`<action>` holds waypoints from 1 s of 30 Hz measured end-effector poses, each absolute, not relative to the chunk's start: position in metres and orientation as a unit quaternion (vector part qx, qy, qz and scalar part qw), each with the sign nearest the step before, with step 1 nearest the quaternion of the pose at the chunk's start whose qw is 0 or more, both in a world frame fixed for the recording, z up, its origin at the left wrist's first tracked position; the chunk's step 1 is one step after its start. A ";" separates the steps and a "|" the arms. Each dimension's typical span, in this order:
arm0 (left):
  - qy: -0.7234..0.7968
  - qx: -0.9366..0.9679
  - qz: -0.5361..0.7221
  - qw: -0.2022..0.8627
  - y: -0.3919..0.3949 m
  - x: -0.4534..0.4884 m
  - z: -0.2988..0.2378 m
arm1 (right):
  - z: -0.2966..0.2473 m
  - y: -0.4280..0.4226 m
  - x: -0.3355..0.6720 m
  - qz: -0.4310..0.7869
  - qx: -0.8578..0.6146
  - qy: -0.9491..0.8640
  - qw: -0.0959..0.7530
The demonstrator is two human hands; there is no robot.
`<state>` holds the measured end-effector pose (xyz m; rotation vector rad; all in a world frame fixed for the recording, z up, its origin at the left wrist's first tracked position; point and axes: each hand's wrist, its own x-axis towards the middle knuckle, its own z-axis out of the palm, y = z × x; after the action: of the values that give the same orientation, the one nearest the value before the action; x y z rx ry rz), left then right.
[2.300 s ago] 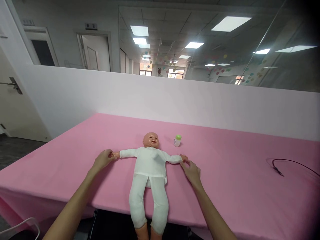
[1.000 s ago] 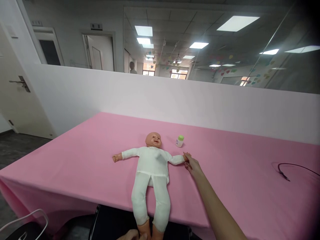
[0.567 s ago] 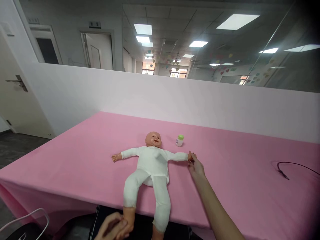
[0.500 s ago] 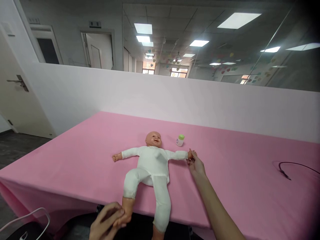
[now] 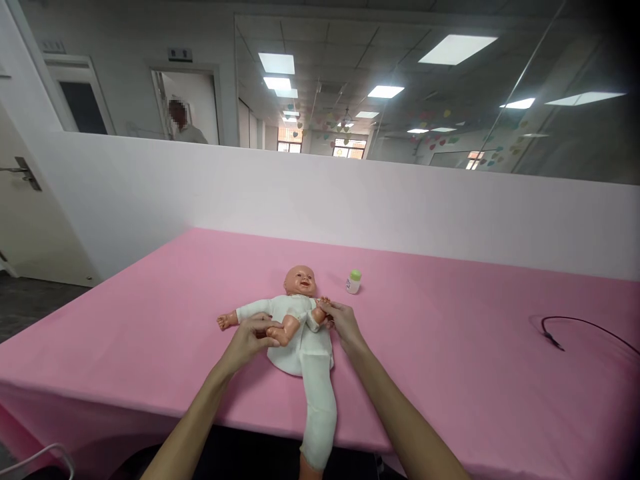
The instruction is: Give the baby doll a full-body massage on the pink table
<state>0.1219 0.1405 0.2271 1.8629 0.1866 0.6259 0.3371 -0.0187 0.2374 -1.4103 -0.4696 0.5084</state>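
A baby doll (image 5: 287, 357) in a white cloth body lies on its back on the pink tabletop, head away from me. My left hand (image 5: 250, 340) is closed around one of its feet, with that leg bent up over the belly. My right hand (image 5: 343, 320) grips the doll's hand on the right side, its arm folded in over the chest. Foot and hand are close together above the torso. The doll's other arm stretches out to the left; its other leg hangs over the table's near edge.
A small white bottle with a green cap (image 5: 353, 283) stands beyond the doll, right of its head. A black cable (image 5: 590, 321) lies on the pink table (image 5: 450, 347) at the right. Behind rises a white half wall (image 5: 400, 207) with glass above; a person (image 5: 187, 130) is in the doorway beyond.
My left hand has lifted the doll's foot from the near edge up over its belly. My right hand has brought the doll's hand inward to the chest. A person has appeared in the doorway.
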 end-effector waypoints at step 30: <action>0.130 0.716 0.301 0.616 0.127 0.125 0.210 | 0.248 -0.018 0.330 0.187 -0.672 -0.292 0.654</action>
<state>0.1249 0.1267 0.2100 1.6497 0.2993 0.6936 0.3303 -0.0184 0.2478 -1.5250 -0.6628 0.4238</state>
